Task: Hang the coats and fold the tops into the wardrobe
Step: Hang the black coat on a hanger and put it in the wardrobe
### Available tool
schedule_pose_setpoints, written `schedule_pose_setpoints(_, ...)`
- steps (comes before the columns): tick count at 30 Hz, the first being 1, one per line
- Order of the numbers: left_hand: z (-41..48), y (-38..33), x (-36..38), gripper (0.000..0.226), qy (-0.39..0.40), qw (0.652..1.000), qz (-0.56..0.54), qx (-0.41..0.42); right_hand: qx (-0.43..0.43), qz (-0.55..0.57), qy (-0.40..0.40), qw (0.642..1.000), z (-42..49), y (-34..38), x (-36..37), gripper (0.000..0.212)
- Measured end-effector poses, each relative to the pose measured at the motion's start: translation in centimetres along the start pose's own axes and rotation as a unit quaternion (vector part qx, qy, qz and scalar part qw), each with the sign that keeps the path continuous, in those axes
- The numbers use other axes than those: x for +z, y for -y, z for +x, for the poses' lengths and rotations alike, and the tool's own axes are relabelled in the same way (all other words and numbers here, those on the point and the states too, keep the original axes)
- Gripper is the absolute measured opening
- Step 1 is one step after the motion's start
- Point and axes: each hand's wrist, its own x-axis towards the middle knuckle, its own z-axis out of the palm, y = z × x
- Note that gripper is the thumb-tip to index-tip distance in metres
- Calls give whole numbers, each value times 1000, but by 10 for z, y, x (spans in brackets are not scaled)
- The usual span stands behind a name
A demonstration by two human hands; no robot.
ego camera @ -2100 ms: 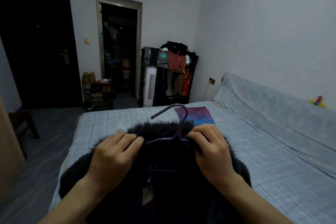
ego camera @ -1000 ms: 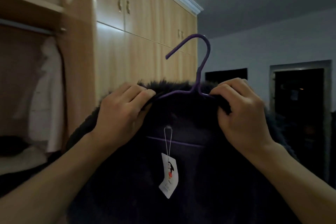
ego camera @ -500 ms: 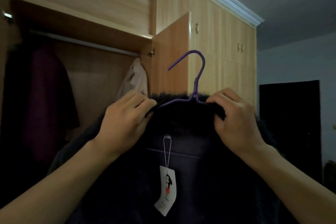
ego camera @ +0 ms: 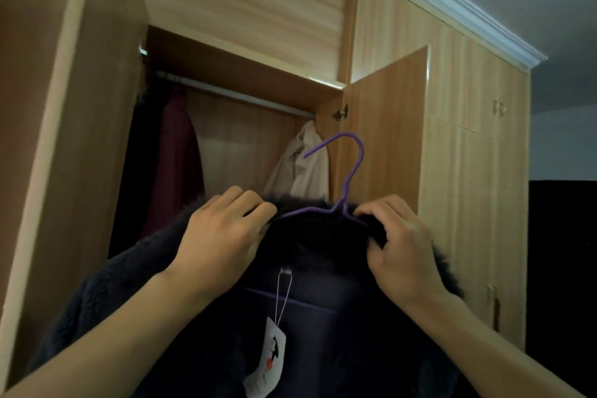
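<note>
A dark fuzzy coat (ego camera: 307, 317) hangs on a purple hanger (ego camera: 339, 191), hook upright, held up before the open wooden wardrobe (ego camera: 245, 19).

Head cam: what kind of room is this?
Probably a bedroom at home, facing a built-in wooden wardrobe with one door open. Inside, a hanging rail carries a dark red coat and a pale garment. Both hands hold a dark furry coat on a purple hanger.

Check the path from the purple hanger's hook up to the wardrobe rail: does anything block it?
Nothing visible blocks it. The purple hanger sits below the rail, whose middle stretch is bare. The maroon coat hangs to the left, the white garment to the right, and the open door stands aside.
</note>
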Motion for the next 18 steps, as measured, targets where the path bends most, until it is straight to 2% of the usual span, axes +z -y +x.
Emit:
schedule_pose_setpoints(9, 7, 21, 19, 15, 31, 998, 44, 15, 27, 44, -4, 999, 12, -26, 44, 39)
schedule_pose_setpoints(18, 45, 10, 106, 22, 37, 996, 63, 59, 19, 63, 4, 998, 16, -118, 57, 35)
